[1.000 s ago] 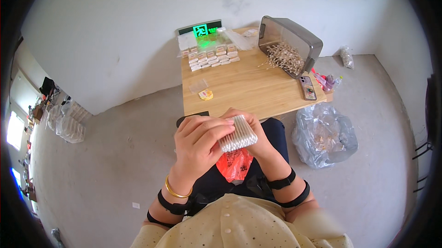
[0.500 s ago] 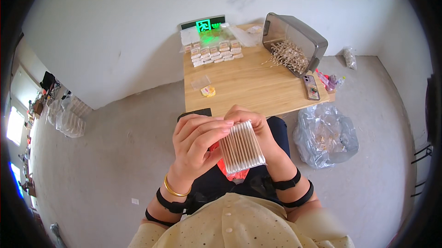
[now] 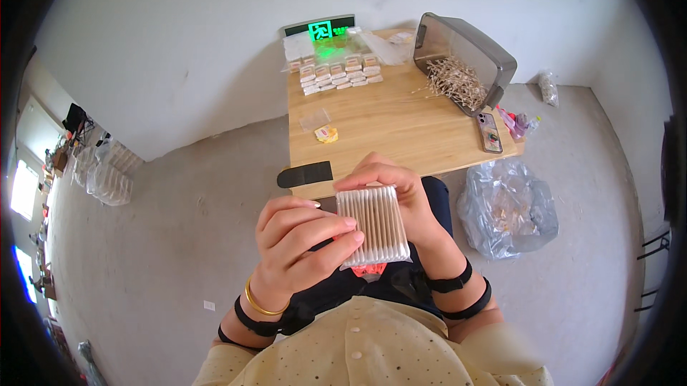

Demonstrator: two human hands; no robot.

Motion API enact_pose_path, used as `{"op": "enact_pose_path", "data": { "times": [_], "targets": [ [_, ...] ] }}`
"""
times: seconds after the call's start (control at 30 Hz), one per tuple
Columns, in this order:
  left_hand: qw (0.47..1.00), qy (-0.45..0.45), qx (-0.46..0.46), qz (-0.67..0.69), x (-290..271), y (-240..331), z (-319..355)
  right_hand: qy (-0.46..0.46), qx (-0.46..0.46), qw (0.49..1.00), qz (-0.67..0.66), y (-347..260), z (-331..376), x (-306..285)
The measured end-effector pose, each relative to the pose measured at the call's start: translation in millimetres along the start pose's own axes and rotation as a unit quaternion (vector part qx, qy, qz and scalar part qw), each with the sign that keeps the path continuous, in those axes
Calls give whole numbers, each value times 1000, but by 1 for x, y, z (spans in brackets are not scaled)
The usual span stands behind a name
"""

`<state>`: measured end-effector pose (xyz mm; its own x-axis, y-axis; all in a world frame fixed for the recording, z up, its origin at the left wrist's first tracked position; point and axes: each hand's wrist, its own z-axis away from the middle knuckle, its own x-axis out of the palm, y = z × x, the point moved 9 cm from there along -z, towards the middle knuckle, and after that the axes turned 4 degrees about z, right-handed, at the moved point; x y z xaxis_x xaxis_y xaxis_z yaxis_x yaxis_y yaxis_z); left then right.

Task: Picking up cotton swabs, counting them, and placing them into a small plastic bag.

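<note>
A clear pack of cotton swabs [image 3: 373, 227], its sticks lined up side by side with white tips at both ends, is held over my lap. My left hand [image 3: 304, 239] grips its left side, fingertips pressed on the front. Behind and along the top right edge, my right hand [image 3: 393, 189] is closed on the same pack, its thumb partly hidden. On the table's far side, stacked cotton swab packs [image 3: 340, 76] stand in rows. A grey see-through bin [image 3: 472, 42] lies tipped on its side, with loose cotton swabs [image 3: 456, 81] heaped at its mouth.
The wooden table [image 3: 386, 132] carries a phone [image 3: 489, 133], a yellow wrapper [image 3: 326, 134], a small clear bag [image 3: 315, 119] and a black strip [image 3: 306, 174]. Behind the packs glows a green exit sign [image 3: 320, 29]. A grey plastic bag [image 3: 508, 210] sits on the floor at right.
My left hand has slid lower on the pack, its fingers now across the front left side. The pack has turned slightly more upright. The black strip at the table's edge shows more.
</note>
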<state>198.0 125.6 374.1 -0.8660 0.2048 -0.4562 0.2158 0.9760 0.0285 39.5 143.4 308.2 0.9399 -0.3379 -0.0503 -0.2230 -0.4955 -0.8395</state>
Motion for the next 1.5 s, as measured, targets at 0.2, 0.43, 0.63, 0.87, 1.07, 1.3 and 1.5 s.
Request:
{"op": "enact_pose_path", "data": {
  "times": [0.2,0.43,0.63,0.87,1.07,1.3,1.5],
  "targets": [
    [1000,1,8,-30,-11,-2,3,97,-119,966,210,-42,1,-6],
    [998,-14,37,-43,-7,-1,-1,76,-212,905,360,-67,11,-1],
    [997,-35,54,-52,-4,0,-3,70,-225,898,371,-70,15,3],
    [995,-47,63,-57,-1,5,-4,95,-236,903,346,-66,21,-2],
    [995,-51,69,-57,1,8,-3,103,-266,892,350,-65,26,-3],
    [997,-47,46,-44,4,4,-2,120,-258,901,328,-59,29,-10],
    [953,0,-220,209,19,-48,2,103,-136,952,253,-44,18,-23]
  ]
}}
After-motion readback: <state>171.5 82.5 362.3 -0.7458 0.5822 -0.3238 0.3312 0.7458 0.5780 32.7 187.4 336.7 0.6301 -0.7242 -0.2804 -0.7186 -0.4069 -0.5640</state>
